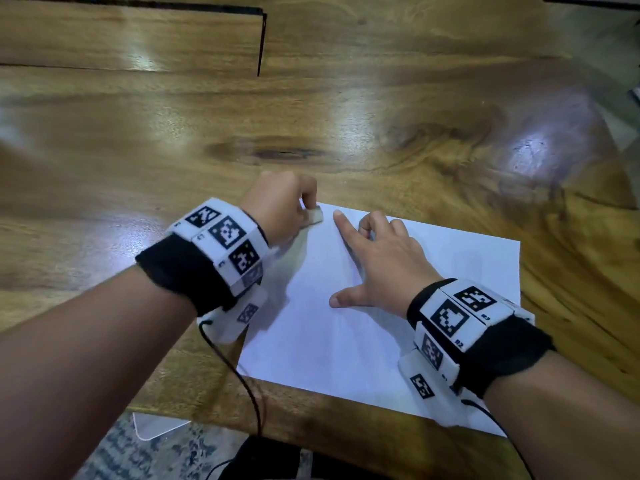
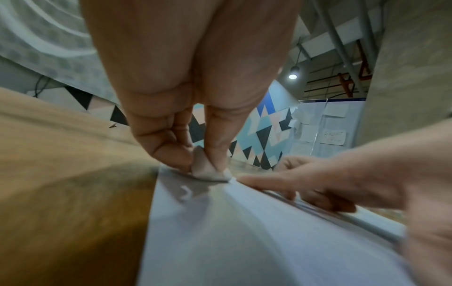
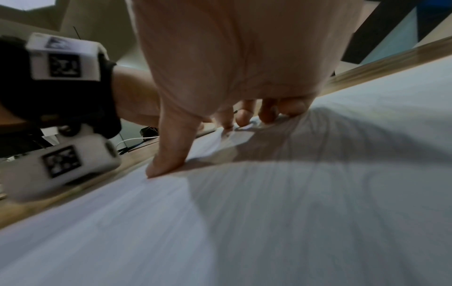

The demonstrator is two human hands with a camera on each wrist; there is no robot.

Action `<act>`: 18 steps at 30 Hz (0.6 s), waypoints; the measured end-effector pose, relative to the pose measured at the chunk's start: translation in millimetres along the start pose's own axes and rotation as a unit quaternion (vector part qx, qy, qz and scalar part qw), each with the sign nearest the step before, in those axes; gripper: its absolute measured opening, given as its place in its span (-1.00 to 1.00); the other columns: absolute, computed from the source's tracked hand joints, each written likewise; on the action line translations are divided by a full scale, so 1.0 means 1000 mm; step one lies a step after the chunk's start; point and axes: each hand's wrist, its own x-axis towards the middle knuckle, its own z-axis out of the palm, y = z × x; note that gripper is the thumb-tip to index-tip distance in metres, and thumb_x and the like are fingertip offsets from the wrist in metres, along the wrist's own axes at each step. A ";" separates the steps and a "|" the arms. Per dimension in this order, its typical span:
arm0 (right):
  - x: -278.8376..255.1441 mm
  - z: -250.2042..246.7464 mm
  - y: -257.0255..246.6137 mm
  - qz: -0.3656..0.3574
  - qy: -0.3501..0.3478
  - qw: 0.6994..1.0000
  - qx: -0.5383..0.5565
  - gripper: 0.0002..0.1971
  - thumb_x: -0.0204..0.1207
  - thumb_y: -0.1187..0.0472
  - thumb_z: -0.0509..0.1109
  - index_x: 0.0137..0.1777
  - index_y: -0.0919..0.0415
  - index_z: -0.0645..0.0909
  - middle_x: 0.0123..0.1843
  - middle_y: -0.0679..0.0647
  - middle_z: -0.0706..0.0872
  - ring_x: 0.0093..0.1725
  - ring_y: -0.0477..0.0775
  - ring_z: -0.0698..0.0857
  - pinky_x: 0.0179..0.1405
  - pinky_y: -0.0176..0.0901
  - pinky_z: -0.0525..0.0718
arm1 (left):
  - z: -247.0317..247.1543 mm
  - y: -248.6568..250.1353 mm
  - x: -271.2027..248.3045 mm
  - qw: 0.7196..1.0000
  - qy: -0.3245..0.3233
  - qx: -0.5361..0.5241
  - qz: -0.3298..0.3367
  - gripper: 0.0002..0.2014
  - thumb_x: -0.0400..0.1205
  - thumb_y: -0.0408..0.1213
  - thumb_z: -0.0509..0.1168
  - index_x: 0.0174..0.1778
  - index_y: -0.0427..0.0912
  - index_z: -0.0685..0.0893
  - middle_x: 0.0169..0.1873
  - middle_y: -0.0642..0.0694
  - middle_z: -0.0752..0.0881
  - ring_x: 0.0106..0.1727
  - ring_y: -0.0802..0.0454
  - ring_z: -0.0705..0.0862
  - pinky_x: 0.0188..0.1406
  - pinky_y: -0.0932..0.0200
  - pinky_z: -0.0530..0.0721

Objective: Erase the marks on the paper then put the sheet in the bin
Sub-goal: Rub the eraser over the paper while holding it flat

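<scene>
Gleaming wooden desk (image 1: 381,109) bears paper (image 1: 346,341); left hand (image 1: 277,209) pinches eraser (image 1: 313,216), right hand (image 1: 377,261) presses the paper, index extended, before a triangle-patterned wall (image 2: 264,133).

Sheet (image 1: 363,341) lying flat on bench (image 1: 173,140), reaching toward its near edge. Left hand (image 1: 277,209) sitting at sheet's far left corner, pinching eraser (image 1: 313,216) against the paper. Right hand (image 1: 377,258) resting on sheet just right of the eraser, forefinger pointing toward it.

Office: pinboard (image 2: 325,125) (papers), wood desk (image 1: 346,116).
</scene>
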 end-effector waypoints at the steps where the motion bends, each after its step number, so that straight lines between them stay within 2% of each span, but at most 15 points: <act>1: 0.001 0.000 0.000 0.000 0.001 1.000 0.000 0.17 0.22 -0.36 0.49 0.67 -0.14 -0.20 0.24 -0.04 0.18 0.09 -0.02 0.16 0.13 -0.13 0.36 | 0.001 -0.001 -0.012 1.000 -0.010 -0.008 -0.005 -0.88 0.48 -0.25 0.40 -0.33 -0.17 0.63 -0.47 -0.07 0.60 -0.34 -0.09 0.56 -0.27 0.18 0.53; 3: 0.001 0.000 -0.001 0.000 0.001 1.000 0.001 0.17 0.22 -0.36 0.49 0.66 -0.13 -0.21 0.25 -0.04 0.18 0.10 -0.01 0.17 0.13 -0.13 0.36 | 0.006 -0.006 -0.042 0.999 -0.046 0.001 0.002 -0.74 0.46 -0.22 0.42 -0.49 -0.06 0.51 -0.54 0.03 0.59 -0.42 0.01 0.53 -0.36 0.29 0.51; 5: 0.001 0.000 -0.001 -0.002 0.002 1.000 0.000 0.18 0.22 -0.36 0.49 0.66 -0.12 -0.21 0.23 -0.04 0.17 0.10 -0.01 0.17 0.12 -0.12 0.35 | 0.010 -0.011 -0.060 0.997 -0.065 0.021 0.020 -0.76 0.45 -0.22 0.43 -0.50 -0.07 0.55 -0.49 0.03 0.66 -0.44 0.08 0.51 -0.51 0.53 0.35; 7: 0.000 0.000 -0.001 -0.003 0.003 1.000 0.001 0.17 0.22 -0.36 0.49 0.66 -0.13 -0.20 0.14 -0.06 0.13 0.07 -0.02 0.13 0.09 -0.13 0.34 | 0.006 -0.012 -0.050 0.999 -0.033 0.008 0.010 -0.91 0.45 -0.29 0.42 -0.36 -0.17 0.67 -0.40 -0.08 0.72 -0.36 0.03 0.52 -0.52 0.51 0.33; 9: 0.000 0.000 -0.001 -0.003 0.004 1.000 0.000 0.17 0.22 -0.35 0.49 0.67 -0.13 -0.19 0.10 -0.08 0.09 0.05 -0.02 0.13 0.06 -0.15 0.32 | 0.001 -0.008 -0.024 1.000 0.010 -0.020 -0.007 -0.91 0.45 -0.28 0.42 -0.27 -0.22 0.68 -0.40 -0.14 0.68 -0.34 -0.02 0.51 -0.45 0.24 0.37; 11: 0.000 -0.001 -0.001 -0.003 0.006 1.000 0.001 0.17 0.22 -0.35 0.50 0.67 -0.13 -0.19 0.09 -0.07 0.09 0.05 -0.02 0.13 0.04 -0.16 0.30 | -0.003 -0.004 -0.004 1.000 0.021 -0.010 -0.010 -0.89 0.46 -0.26 0.41 -0.24 -0.23 0.66 -0.40 -0.14 0.64 -0.33 -0.04 0.50 -0.47 0.22 0.33; 13: 0.000 0.000 -0.001 -0.003 0.006 1.000 0.002 0.17 0.22 -0.35 0.50 0.67 -0.13 -0.19 0.09 -0.08 0.09 0.05 -0.03 0.13 0.04 -0.16 0.29 | -0.001 -0.005 -0.009 1.000 0.012 0.004 -0.010 -0.89 0.48 -0.25 0.40 -0.29 -0.20 0.64 -0.44 -0.10 0.60 -0.36 -0.04 0.50 -0.42 0.22 0.37; 15: 0.000 -0.001 0.000 -0.004 0.005 1.000 0.003 0.17 0.22 -0.35 0.50 0.67 -0.12 -0.19 0.09 -0.08 0.08 0.06 -0.03 0.13 0.05 -0.16 0.29 | 0.003 -0.009 -0.038 1.000 -0.017 0.016 -0.003 -0.76 0.47 -0.21 0.41 -0.47 -0.06 0.53 -0.55 0.00 0.58 -0.45 0.03 0.48 -0.38 0.22 0.43; 16: 0.000 -0.001 0.000 -0.005 0.005 1.000 0.003 0.17 0.23 -0.35 0.50 0.67 -0.12 -0.20 0.10 -0.08 0.08 0.06 -0.03 0.13 0.06 -0.16 0.30 | 0.005 -0.011 -0.056 0.999 -0.038 0.026 0.005 -0.69 0.47 -0.19 0.41 -0.54 -0.04 0.46 -0.59 0.09 0.54 -0.48 0.13 0.46 -0.42 0.26 0.43; 17: 0.000 -0.001 0.000 -0.006 0.004 1.000 0.003 0.16 0.23 -0.35 0.49 0.67 -0.12 -0.20 0.10 -0.08 0.08 0.07 -0.03 0.13 0.07 -0.16 0.30 | 0.007 -0.013 -0.068 0.998 -0.061 0.029 0.010 -0.66 0.46 -0.18 0.42 -0.56 -0.01 0.43 -0.60 0.13 0.51 -0.50 0.24 0.44 -0.48 0.41 0.37; 18: -0.001 -0.001 0.000 -0.007 0.003 1.000 0.003 0.16 0.23 -0.35 0.49 0.67 -0.12 -0.20 0.10 -0.08 0.08 0.07 -0.03 0.13 0.07 -0.16 0.30 | 0.007 -0.016 -0.072 0.996 -0.077 0.031 0.012 -0.68 0.45 -0.19 0.43 -0.54 0.00 0.45 -0.57 0.13 0.54 -0.48 0.27 0.47 -0.53 0.48 0.32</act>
